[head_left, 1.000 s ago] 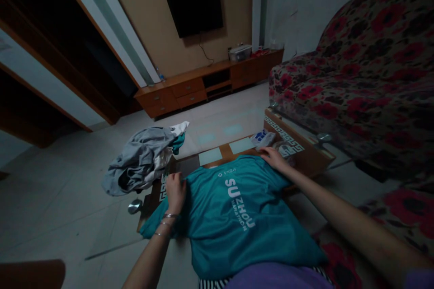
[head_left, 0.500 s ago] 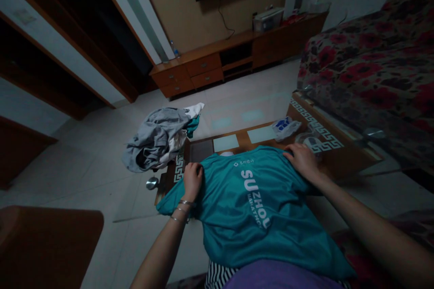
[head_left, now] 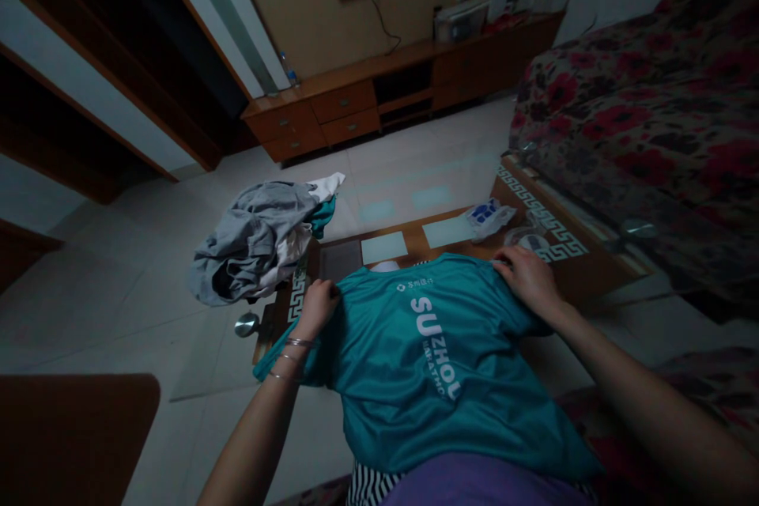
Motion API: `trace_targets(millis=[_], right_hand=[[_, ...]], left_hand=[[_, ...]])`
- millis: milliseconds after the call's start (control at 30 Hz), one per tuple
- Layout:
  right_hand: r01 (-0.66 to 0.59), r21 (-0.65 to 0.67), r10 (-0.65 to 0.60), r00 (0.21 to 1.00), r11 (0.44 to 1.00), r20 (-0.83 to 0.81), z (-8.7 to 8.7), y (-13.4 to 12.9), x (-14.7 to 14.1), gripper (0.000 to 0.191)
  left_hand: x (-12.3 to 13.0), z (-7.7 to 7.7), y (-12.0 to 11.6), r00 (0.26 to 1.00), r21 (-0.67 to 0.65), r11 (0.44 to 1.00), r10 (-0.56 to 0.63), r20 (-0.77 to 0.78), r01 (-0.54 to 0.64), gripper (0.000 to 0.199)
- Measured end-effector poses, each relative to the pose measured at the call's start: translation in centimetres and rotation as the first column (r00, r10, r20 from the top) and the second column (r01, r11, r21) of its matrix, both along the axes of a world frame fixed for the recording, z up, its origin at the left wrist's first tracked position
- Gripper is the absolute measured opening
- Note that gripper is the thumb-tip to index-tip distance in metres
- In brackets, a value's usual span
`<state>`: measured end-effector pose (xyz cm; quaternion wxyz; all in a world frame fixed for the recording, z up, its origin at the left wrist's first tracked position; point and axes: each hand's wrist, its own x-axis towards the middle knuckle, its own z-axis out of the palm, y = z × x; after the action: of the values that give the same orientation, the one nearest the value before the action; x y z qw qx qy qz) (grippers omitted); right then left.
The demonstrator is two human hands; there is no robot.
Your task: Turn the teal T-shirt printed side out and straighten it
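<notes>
A: Where is the shirt?

B: Spread print-up over the table, collar toward the table's far side, its lower part hanging off the near side.

A: And the hands?

B: The left hand is curled nearly closed on cloth by one sleeve, at the table's left end. The right hand pinches the other shoulder, nearer the table's right end; its fingertips are partly hidden.

A: How is this handled well?

B: With light, even tension outward, shoulders level, so the creases ease without stretching the thin cloth.

A: The count?

B: Two hands, one shirt, three bangles on the left wrist, one bag on the table, one clothes heap by its left end, one cabinet beyond it.
</notes>
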<state>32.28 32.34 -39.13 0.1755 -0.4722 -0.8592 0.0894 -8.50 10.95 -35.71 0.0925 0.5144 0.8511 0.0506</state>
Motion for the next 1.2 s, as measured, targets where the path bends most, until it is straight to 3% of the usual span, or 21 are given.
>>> trace_targets(millis=[300, 500, 667, 800, 933, 1200], right_hand=[[0.016, -0.053, -0.012, 0.996, 0.998, 0.083, -0.3, -0.3, -0.1, 0.015], [0.014, -0.107, -0.024, 0.996, 0.994, -0.092, -0.7, 0.9, 0.3, 0.014], [0.097, -0.254, -0.163, 0.954, 0.962, -0.252, -0.4, 1.9, 0.3, 0.012], [0.053, -0.356, -0.178, 0.928, 0.933, -0.329, -0.8, 2.5, 0.0, 0.012], [-0.012, -0.419, -0.128, 0.944, 0.908, -0.305, -1.4, 3.2, 0.0, 0.02], [-0.025, -0.352, -0.046, 0.98, 0.936, -0.193, -0.2, 3.0, 0.2, 0.018]], left_hand=[[-0.7, 0.6, 0.8, 0.99, -0.005, 1.0, 0.018, 0.14, -0.017, 0.009], [-1.5, 1.0, 0.2, 0.921, 0.024, 0.993, 0.096, 0.378, -0.113, 0.004], [-1.4, 2.0, -0.2, 0.856, 0.1, 0.981, 0.095, 0.509, -0.168, 0.011], [-1.2, 2.3, 0.1, 0.838, 0.151, 0.97, 0.082, 0.54, -0.192, 0.013], [-1.4, 2.4, 0.5, 0.836, 0.161, 0.972, 0.059, 0.545, -0.173, 0.017], [-1.0, 3.3, 0.3, 0.859, 0.089, 0.988, 0.066, 0.508, -0.129, 0.019]])
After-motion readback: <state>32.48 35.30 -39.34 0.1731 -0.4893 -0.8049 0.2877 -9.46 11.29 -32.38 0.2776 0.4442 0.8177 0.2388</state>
